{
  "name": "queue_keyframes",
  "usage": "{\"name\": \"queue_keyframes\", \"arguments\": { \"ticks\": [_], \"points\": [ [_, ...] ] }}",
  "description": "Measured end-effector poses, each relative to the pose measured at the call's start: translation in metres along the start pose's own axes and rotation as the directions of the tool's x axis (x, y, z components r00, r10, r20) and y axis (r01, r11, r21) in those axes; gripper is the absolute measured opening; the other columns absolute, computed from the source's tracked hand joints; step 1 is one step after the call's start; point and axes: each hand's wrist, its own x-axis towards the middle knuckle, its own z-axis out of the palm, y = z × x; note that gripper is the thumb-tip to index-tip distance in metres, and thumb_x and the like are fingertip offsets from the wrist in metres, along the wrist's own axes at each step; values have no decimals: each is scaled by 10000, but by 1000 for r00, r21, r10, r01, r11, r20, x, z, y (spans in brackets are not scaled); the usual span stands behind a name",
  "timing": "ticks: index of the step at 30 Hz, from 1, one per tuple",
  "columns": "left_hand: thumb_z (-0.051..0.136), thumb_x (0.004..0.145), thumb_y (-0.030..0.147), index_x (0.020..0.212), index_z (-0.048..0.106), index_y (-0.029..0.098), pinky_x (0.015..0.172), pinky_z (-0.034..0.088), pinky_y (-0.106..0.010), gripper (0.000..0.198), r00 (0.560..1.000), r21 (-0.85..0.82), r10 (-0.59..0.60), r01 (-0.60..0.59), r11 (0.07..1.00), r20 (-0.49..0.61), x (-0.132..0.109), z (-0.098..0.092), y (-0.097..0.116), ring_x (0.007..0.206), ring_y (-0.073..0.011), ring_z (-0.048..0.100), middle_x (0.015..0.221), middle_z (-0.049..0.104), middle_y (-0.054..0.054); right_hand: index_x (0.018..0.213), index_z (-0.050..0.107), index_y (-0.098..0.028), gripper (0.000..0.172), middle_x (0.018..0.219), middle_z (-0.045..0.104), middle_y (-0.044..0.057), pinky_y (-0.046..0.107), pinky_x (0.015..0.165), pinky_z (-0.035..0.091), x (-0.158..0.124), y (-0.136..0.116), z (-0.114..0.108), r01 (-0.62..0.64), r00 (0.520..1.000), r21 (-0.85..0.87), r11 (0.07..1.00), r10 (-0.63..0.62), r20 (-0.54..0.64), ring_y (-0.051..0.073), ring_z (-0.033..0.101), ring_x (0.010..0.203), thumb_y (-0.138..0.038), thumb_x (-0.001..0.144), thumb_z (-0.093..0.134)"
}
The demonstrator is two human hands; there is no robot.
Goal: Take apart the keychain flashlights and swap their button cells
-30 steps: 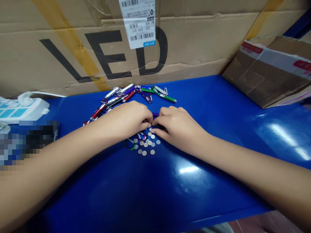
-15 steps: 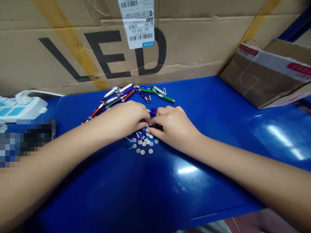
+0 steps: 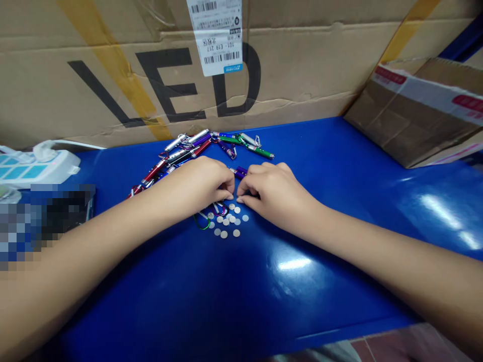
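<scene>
My left hand (image 3: 213,178) is closed, thumb against curled fingers, just above the blue tabletop; what it holds, if anything, is hidden. Facing it across a narrow gap, my right hand (image 3: 268,188) pinches thumb and forefinger together around something too small to make out. Several small silvery discs like button cells (image 3: 226,221) lie loose below the fingertips. By my left hand are a green carabiner clip (image 3: 204,226) and a dark purplish one (image 3: 223,210), their other ends hidden. A purple metal tube (image 3: 240,172) shows behind my right fingers.
Several coloured pen-sized keychain torches (image 3: 190,148) are heaped behind my hands, a green one (image 3: 261,152) at the right end. A large LED carton (image 3: 294,65) stands along the back. There is an open cardboard box (image 3: 400,118) at right and a white power strip (image 3: 56,168) at left.
My fingertips have drawn slightly apart, opening a narrow gap between the two hands. The whole view has shifted a little. The discs and torches lie as before.
</scene>
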Motion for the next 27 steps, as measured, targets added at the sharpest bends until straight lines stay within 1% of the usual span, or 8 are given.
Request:
{"name": "queue_keyframes", "arguments": {
  "ticks": [5,10,13,16,17,19,22,27],
  "points": [
    [629,813,207,770,713,210,705,435,-234,95,995,-75,88,-91,993,-42,-4,3,-4,745,-134,630,790,695,16,737,708,-248,95,799,676,-27,307,678,216,-4,3,0,32,999,35,999,-32,-8,166,547,807,-179,787,665],
    [620,829,210,802,725,218,749,448,-247,108,995,-85,98,-100,991,-28,-8,6,-4,809,-156,640,833,700,-3,718,716,-254,118,763,677,-32,309,679,245,-5,3,-1,35,999,31,999,-35,-5,159,538,772,-186,799,663],
    [592,854,223,830,728,219,775,452,-252,138,993,-94,109,-112,989,-36,-11,3,-2,834,-159,640,859,701,-9,773,726,-245,107,791,655,6,311,707,303,-8,6,-14,43,999,43,998,-43,-16,162,544,778,-270,839,646],
    [583,863,242,857,726,215,767,452,-250,146,997,-93,52,-57,994,-54,-17,-5,3,840,-157,641,880,703,-9,830,694,-206,125,838,634,37,309,734,373,-18,13,-33,51,997,17,999,-50,-50,176,557,816,-323,834,651],
    [589,859,247,855,726,215,756,451,-248,141,999,-93,23,-27,995,-49,-19,-9,4,832,-154,642,880,703,-7,825,681,-207,138,831,630,34,308,723,387,-22,16,-39,54,998,-4,999,-54,-23,179,559,812,-344,812,674],
    [601,847,250,854,727,222,747,448,-249,129,1000,-104,-12,11,995,-13,-24,-14,8,828,-151,642,889,702,-2,808,667,-223,191,794,623,19,312,684,397,-30,22,-48,72,991,-47,996,-66,120,182,559,768,-403,765,715],
    [608,838,276,879,729,243,758,448,-259,132,1000,-127,-21,21,992,6,-28,-15,12,855,-158,636,916,697,1,812,669,-243,205,793,628,16,321,664,408,-37,25,-53,75,967,-87,993,-51,251,189,566,742,-423,737,735],
    [590,853,342,928,718,241,797,458,-306,179,998,-119,-41,46,992,44,-28,-6,20,916,-198,610,942,675,-18,809,669,-241,35,838,636,21,330,693,438,-37,21,-48,96,914,-74,993,-59,402,204,583,798,-274,797,665]
  ]
}}
